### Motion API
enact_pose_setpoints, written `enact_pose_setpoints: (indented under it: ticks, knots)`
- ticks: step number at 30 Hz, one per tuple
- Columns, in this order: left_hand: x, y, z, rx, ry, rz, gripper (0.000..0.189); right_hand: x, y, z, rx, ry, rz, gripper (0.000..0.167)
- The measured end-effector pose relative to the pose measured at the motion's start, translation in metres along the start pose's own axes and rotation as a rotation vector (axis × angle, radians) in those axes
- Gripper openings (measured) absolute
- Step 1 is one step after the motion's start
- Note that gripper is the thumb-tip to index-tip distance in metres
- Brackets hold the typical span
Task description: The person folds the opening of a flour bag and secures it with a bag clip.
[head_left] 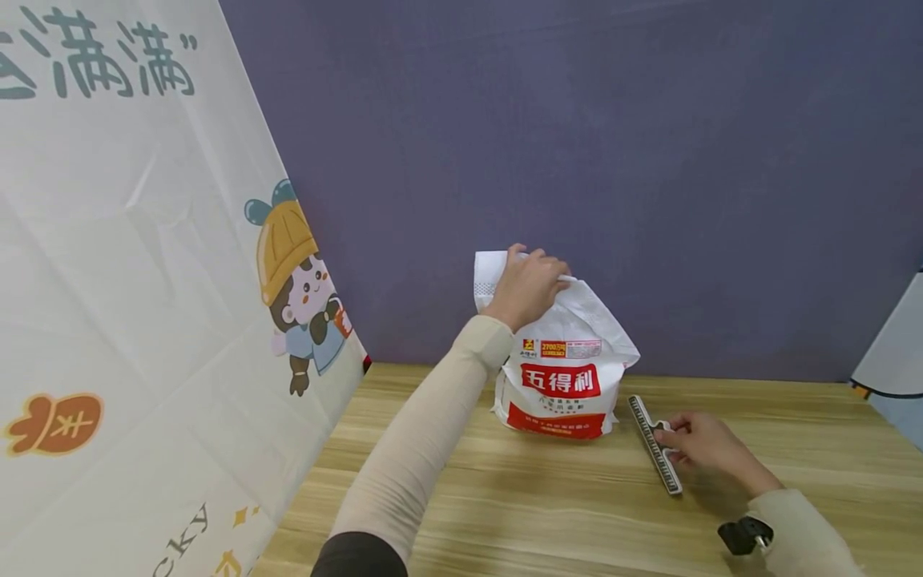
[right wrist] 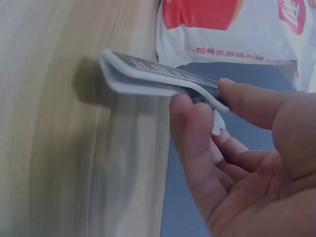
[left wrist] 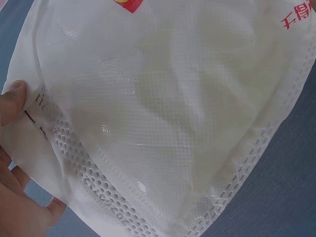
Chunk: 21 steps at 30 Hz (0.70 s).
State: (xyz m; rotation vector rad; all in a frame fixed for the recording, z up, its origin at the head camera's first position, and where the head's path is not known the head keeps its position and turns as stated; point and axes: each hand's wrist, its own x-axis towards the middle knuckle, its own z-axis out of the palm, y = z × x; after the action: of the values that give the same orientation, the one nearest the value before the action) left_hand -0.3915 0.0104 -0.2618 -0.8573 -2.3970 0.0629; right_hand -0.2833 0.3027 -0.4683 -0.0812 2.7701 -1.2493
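I judge bag [head_left: 558, 385], upright on tabletop [head_left: 433, 501]: heavy below, soft above | left grip [head_left: 529, 287]: curled round its top, sound hold | right grip [head_left: 710, 445]: pinching clip [head_left: 654, 449] beside bag; likely light, stiff; hold mid-length

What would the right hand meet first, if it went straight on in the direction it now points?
Probably the white bag, near its lower right edge; the clip in the hand would likely touch first. Depth is unclear.

bag [head_left: 558, 328]: wht w/ red panels | clip [head_left: 654, 445]: wht/dk striped | table [head_left: 548, 501]: lt-brn woodgrain | backdrop [head_left: 649, 160]: slate-blu
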Motion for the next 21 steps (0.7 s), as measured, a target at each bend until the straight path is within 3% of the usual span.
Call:
enact_pose_setpoints:
  ticks: [8,21]
  knots:
    - [0.0,0.0,0.0,0.005,0.002,0.005,0.024,-0.001,-0.007,-0.015,-0.022,0.069,-0.041,0.042]
    - [0.001,-0.001,-0.002,-0.005,-0.013,0.003,0.025,-0.006,-0.026,-0.032,-0.137,0.282,-0.125,0.034]
